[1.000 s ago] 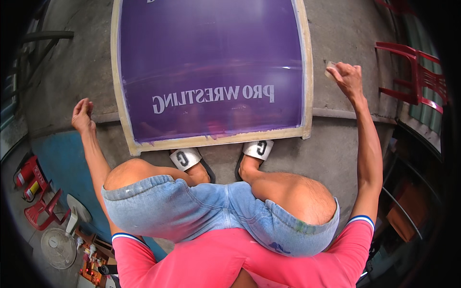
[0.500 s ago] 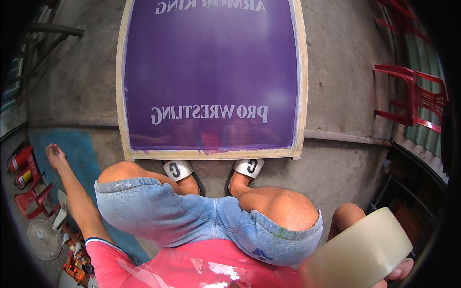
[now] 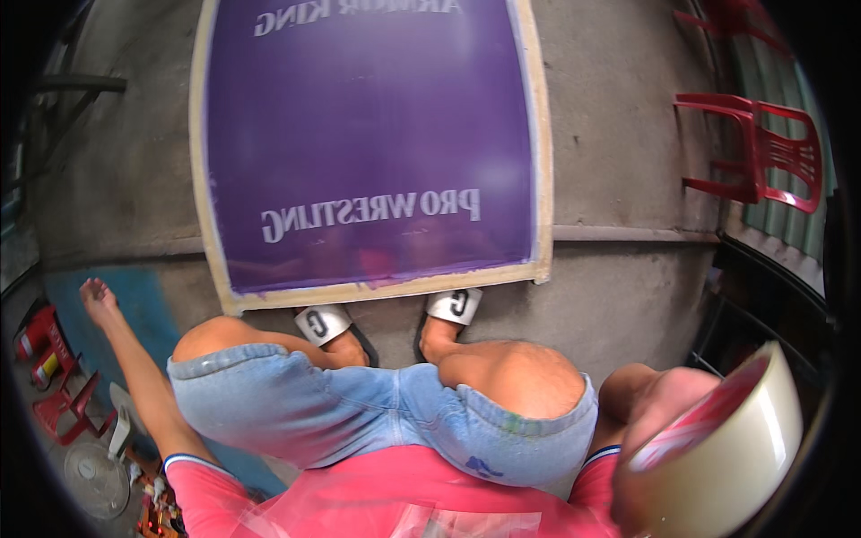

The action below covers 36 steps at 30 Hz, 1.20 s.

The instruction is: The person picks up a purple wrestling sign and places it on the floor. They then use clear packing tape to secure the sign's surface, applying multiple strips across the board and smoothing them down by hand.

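Observation:
A large roll of clear packing tape point(image 3: 744, 457) is close to the camera at the lower right. My right hand point(image 3: 668, 403) grips it, with part of the hand at the roll's inner core. A strip of clear tape point(image 3: 466, 523) crosses the lower edge in front of my pink shirt; where its ends lie is hidden. Out to the far left, my left hand point(image 3: 97, 300) is held away from everything, fingers apart and nothing visible in it. Flat before my feet lies a screen-printing frame point(image 3: 368, 134), its purple mesh bearing pale mirror-reversed lettering inside a light border.
Red plastic chairs point(image 3: 758, 148) stand at the right. Toward the lower left are fire extinguishers point(image 3: 40, 350), a small red chair point(image 3: 67, 408) and a fan point(image 3: 97, 480). A dark bench-like piece point(image 3: 81, 85) is at the upper left. The concrete floor point(image 3: 619, 179) has a raised seam.
My right hand has turned the tape roll and moved it right, so its inner core shows. My left arm stays stretched out. The whole view has shifted and tilted slightly.

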Tool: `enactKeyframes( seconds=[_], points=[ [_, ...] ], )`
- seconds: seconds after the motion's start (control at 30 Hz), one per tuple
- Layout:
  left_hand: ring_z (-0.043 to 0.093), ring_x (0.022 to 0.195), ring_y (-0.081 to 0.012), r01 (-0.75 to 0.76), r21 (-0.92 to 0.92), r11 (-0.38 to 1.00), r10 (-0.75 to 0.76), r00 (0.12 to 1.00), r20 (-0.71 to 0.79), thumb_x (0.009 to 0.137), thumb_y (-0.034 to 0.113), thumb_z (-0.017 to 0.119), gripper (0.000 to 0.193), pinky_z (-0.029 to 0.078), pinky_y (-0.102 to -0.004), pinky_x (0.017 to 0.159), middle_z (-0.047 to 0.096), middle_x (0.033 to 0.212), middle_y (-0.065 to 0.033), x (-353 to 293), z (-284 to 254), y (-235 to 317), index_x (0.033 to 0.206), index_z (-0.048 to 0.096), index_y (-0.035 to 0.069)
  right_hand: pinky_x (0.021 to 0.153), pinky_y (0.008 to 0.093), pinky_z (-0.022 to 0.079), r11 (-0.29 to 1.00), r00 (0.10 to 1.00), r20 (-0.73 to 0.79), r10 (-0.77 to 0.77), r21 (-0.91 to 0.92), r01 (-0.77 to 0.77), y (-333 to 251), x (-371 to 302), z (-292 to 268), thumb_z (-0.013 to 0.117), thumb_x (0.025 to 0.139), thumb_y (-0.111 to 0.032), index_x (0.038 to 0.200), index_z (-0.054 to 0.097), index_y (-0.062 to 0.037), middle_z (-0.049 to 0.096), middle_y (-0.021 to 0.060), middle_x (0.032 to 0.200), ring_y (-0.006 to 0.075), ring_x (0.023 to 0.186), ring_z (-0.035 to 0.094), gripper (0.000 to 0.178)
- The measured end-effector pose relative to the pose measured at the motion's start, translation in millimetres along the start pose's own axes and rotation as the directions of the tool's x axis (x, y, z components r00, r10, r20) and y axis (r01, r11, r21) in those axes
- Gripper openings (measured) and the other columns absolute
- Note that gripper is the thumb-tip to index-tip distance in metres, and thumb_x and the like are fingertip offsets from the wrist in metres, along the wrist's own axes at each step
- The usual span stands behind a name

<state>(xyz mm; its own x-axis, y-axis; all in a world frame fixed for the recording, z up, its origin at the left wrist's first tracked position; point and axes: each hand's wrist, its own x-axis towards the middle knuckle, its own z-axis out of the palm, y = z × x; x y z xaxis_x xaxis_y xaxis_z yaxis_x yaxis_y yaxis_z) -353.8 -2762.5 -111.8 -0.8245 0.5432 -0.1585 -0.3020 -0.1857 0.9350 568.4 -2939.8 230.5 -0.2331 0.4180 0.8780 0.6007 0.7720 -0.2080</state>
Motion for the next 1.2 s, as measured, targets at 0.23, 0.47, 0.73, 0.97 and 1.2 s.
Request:
enactKeyframes(
  seconds=[0.23, 0.47, 0.73, 0.97, 1.2],
  points=[
    [0.063, 0.101, -0.0246, 0.039, -0.145, 0.989, -0.039, 0.999, 0.001, 0.090, 0.010, 0.071, 0.019, 0.050, -0.0461, 0.094, 0.066, 0.104, -0.0115, -27, 6, -5, 0.103, 0.060, 0.002, 0.102, 0.0521, 0.033, 0.785, 0.644, 0.459, 0.612, -0.251, -0.567, 26, -189, 104, 0.080, 0.066, -0.011, 0.081, 0.066, -0.0098, 0.058, 0.0012, 0.076, 0.0207, 0.087, 0.060, 0.021],
    [0.059, 0.116, -0.0327, 0.136, -0.227, 0.964, -0.159, 0.984, -0.082, 0.093, 0.017, 0.068, 0.030, 0.047, -0.0552, 0.103, 0.059, 0.127, -0.0158, -58, 43, -17, 0.117, 0.055, 0.002, 0.101, 0.0509, 0.036, 0.742, 0.510, 0.580, 0.636, -0.277, -0.610, -9, -269, 120, 0.084, 0.067, -0.023, 0.096, 0.069, -0.0094, 0.063, 0.0026, 0.092, 0.0243, 0.097, 0.059, 0.035],
    [0.059, 0.114, -0.0311, 0.059, -0.172, 0.983, -0.063, 0.998, -0.021, 0.094, 0.019, 0.067, 0.026, 0.047, -0.0569, 0.104, 0.062, 0.123, -0.0146, -41, 59, -20, 0.112, 0.058, 0.002, 0.080, 0.0388, 0.049, 0.744, 0.842, 0.357, 0.405, 0.408, -0.530, 7, -13, 47, 0.084, 0.071, -0.029, 0.097, 0.068, -0.0021, 0.067, 0.0109, 0.099, 0.0247, 0.092, 0.062, 0.041],
    [0.062, 0.111, -0.0295, 0.086, -0.052, 0.995, -0.071, 0.966, 0.250, 0.095, 0.013, 0.065, 0.014, 0.046, -0.0542, 0.106, 0.068, 0.113, -0.0142, -25, 81, -48, 0.106, 0.064, 0.004, 0.073, 0.0349, 0.049, 0.775, 0.886, 0.227, 0.403, 0.431, -0.463, 0, -4, 60, 0.075, 0.076, -0.014, 0.089, 0.066, -0.0010, 0.066, 0.0122, 0.094, 0.0206, 0.084, 0.061, 0.020],
    [0.068, 0.093, -0.0195, 0.098, 0.544, 0.834, -0.360, 0.843, 0.400, 0.093, 0.008, 0.069, 0.020, 0.058, -0.0374, 0.090, 0.069, 0.102, -0.0071, -113, 121, -83, 0.112, 0.065, 0.005, 0.078, 0.0295, 0.051, -0.005, 0.032, 0.089, 0.995, 0.392, -0.920, 128, -147, 60, 0.070, 0.089, -0.011, 0.088, 0.064, -0.0029, 0.066, 0.0064, 0.096, 0.0132, 0.085, 0.063, 0.011]
  ],
)
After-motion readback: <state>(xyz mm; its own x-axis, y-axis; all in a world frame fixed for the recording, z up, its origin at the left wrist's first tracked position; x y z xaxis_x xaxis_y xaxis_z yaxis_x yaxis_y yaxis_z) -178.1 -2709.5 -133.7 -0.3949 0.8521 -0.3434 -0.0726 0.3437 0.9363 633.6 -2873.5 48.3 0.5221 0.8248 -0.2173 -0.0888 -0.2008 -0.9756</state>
